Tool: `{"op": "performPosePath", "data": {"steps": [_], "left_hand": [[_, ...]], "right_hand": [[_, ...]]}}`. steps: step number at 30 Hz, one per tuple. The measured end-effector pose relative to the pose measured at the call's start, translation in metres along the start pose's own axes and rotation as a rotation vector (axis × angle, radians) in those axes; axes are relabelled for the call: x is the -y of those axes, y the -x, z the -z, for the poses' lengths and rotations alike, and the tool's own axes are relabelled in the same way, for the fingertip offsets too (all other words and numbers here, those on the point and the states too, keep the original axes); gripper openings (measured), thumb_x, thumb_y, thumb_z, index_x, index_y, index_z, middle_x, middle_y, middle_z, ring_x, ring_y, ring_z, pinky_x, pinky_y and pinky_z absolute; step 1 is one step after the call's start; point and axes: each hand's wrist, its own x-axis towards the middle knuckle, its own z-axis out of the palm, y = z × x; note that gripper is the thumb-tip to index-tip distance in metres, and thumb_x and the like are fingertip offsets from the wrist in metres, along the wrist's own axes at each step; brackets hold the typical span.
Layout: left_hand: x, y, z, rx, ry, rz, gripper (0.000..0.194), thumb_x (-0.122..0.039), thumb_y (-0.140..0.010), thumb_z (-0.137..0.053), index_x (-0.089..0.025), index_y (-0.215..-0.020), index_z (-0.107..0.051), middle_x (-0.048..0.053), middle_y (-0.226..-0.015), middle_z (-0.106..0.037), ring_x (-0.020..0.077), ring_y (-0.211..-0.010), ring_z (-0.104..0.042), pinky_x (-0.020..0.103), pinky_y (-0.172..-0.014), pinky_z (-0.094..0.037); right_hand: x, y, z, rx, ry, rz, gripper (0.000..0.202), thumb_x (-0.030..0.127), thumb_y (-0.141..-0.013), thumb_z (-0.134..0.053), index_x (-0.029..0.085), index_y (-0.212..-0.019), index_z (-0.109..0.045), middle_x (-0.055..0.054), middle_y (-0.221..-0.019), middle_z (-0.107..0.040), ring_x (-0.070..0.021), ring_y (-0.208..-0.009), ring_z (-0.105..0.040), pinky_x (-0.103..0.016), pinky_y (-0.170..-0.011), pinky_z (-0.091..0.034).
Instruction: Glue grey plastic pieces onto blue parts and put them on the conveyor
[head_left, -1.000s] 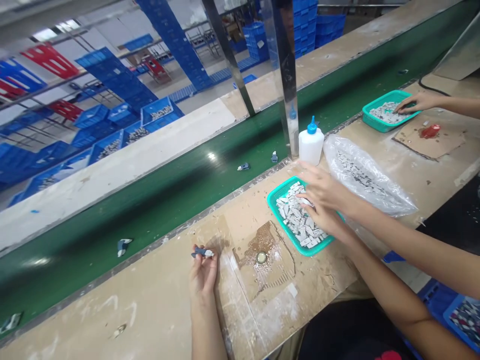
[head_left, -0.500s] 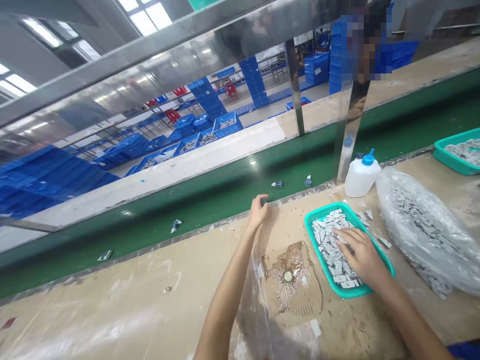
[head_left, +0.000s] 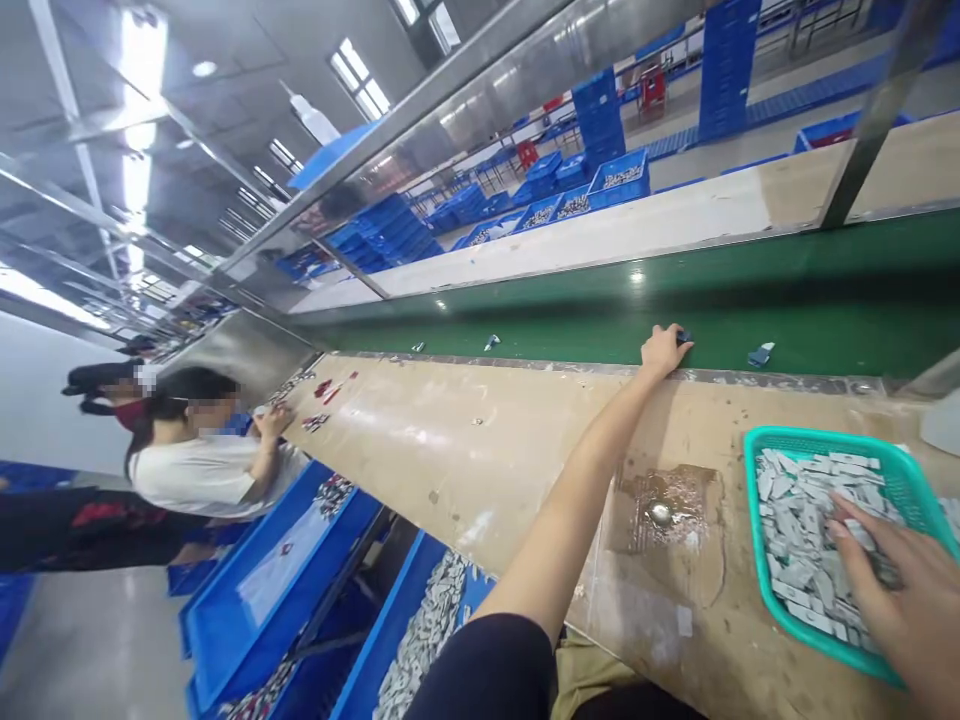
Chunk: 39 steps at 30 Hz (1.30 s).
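Observation:
My left hand (head_left: 664,350) reaches over the near edge of the green conveyor belt (head_left: 555,322), thumb and fingers closed around a small dark blue part (head_left: 685,338). To its right on the belt lies a similar blue-and-white part (head_left: 761,354). At the right, my right hand (head_left: 896,575) rests in a turquoise basket (head_left: 756,560) full of small pale grey-white pieces (head_left: 802,530). Its thumb and fingers are apart, touching the pieces, with some pieces showing between them. A wet cardboard patch with a round metal piece (head_left: 661,514) lies between my arms.
Two more small parts (head_left: 491,342) lie farther left on the belt. Co-workers (head_left: 202,450) are at the table's far left. Blue bins (head_left: 420,620) with pieces stand below the near edge. A metal post (head_left: 874,130) rises behind the belt; a white bottle (head_left: 941,425) is at right.
The view has swung left, bringing co-workers and bins into sight. My left hand has reached onto the belt and taken hold of a small blue part. My right hand stays at the basket.

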Motion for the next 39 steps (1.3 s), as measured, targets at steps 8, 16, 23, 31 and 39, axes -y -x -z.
{"op": "performPosePath", "data": {"steps": [8,16,23,31,39], "left_hand": [[-0.008,0.016,0.000,0.073,0.028,-0.228,0.037,-0.039,-0.093,-0.064,-0.016,-0.121,-0.067,0.010,-0.110,-0.069,0.0212,-0.106,-0.063,0.027,-0.092,-0.045],[-0.058,0.020,-0.024,0.061,-0.154,-0.179,0.039,-0.047,-0.095,-0.056,-0.017,-0.120,-0.060,0.016,-0.123,-0.061,0.0264,-0.105,-0.065,0.032,-0.083,-0.048],[-0.060,0.028,-0.017,0.097,-0.294,-0.263,0.031,-0.016,-0.093,-0.053,-0.017,-0.123,-0.055,0.018,-0.118,-0.065,0.0288,-0.111,-0.065,0.033,-0.087,-0.047],[-0.029,0.062,0.010,0.103,-0.215,-0.354,0.018,-0.036,-0.093,-0.060,-0.023,-0.105,-0.060,0.011,-0.107,-0.073,0.0279,-0.100,-0.068,0.029,-0.073,-0.043],[-0.015,0.099,-0.009,0.111,-0.069,-0.434,0.004,-0.023,-0.086,-0.063,-0.022,-0.087,-0.059,0.011,-0.090,-0.073,0.0269,-0.082,-0.069,0.029,-0.068,-0.043]], "right_hand": [[0.008,-0.005,0.008,-0.035,-0.021,0.036,0.028,0.035,-0.095,-0.060,0.025,-0.115,-0.076,-0.009,-0.091,-0.065,-0.0261,-0.085,-0.063,-0.043,-0.079,-0.054],[0.020,-0.007,0.010,-0.021,-0.239,-0.232,0.025,0.040,-0.091,-0.065,0.027,-0.106,-0.079,-0.006,-0.091,-0.073,-0.0219,-0.081,-0.067,-0.036,-0.078,-0.056],[0.012,-0.006,0.006,-0.062,-0.336,-0.503,0.033,0.052,-0.081,-0.071,0.021,-0.091,-0.077,-0.006,-0.077,-0.073,-0.0222,-0.071,-0.068,-0.036,-0.069,-0.057],[0.004,-0.005,-0.003,-0.072,-0.457,-0.474,0.032,0.039,-0.090,-0.061,0.018,-0.112,-0.071,-0.012,-0.100,-0.077,-0.0260,-0.087,-0.076,-0.039,-0.078,-0.063],[0.033,-0.012,0.002,-0.171,-0.316,-0.228,0.035,0.016,-0.095,-0.044,0.024,-0.109,-0.076,-0.010,-0.108,-0.076,-0.0239,-0.100,-0.072,-0.041,-0.089,-0.060]]}}
